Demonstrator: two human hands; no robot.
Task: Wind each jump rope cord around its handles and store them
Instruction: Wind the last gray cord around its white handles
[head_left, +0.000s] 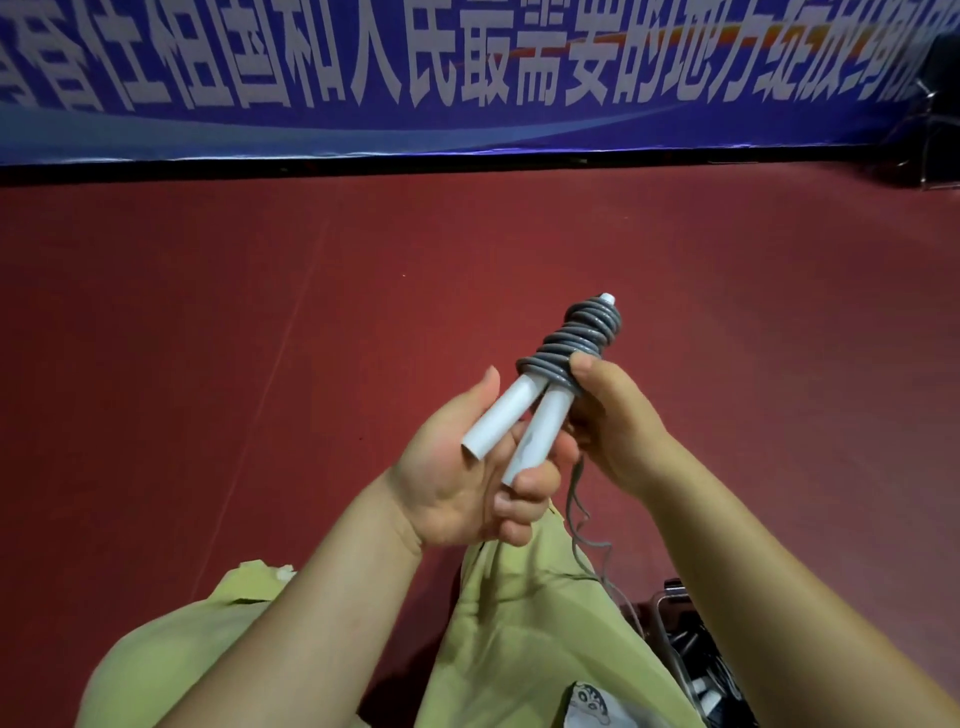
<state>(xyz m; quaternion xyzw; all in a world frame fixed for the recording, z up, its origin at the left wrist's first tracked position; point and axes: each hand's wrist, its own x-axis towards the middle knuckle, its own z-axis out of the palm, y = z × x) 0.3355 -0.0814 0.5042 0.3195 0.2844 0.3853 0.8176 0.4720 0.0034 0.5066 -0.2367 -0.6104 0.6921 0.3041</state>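
Observation:
Two white jump rope handles (511, 415) lie side by side, pointing up and away from me. A grey cord (576, 335) is coiled many times round their upper half. My left hand (467, 478) holds the lower ends of the handles, fingers curled under them. My right hand (618, 415) grips the cord at the lowest coil, thumb on top. A loose tail of cord (579, 514) hangs from my right hand down toward my lap.
Red floor (260, 312) spreads in front of me up to a blue banner (467, 78) on the wall. My light green trousers (519, 623) fill the bottom. A container with dark items (696, 660) sits at the lower right beside my knee.

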